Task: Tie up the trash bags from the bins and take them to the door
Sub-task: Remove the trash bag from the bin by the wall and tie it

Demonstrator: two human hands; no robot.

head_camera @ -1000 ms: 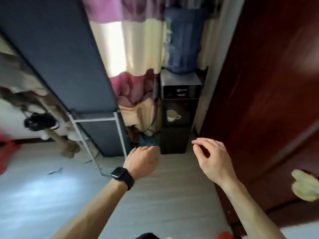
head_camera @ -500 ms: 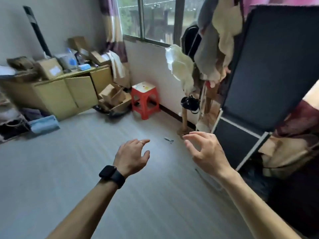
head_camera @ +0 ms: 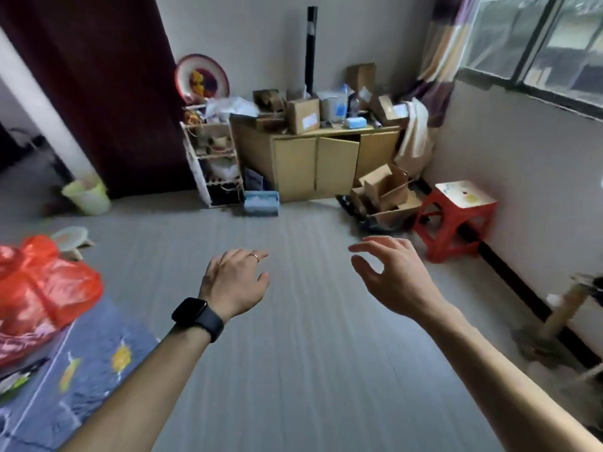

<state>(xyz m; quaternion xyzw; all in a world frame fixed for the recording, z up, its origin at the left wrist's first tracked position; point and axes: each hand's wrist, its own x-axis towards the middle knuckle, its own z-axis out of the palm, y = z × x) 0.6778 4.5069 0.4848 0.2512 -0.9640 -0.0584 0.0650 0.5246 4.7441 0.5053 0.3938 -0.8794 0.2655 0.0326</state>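
Bin far left, apart from left hand, right hand

Grey plank floor, cluttered wooden cabinet, red stool below window.

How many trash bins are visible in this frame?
1: a pale green plastic bin stands on the floor at far left, beside the dark red door. Others may be hidden by clutter or out of view.

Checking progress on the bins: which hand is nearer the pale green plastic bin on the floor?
Left. The left hand is right of the pale green plastic bin and closer to the camera; the right hand is even farther right.
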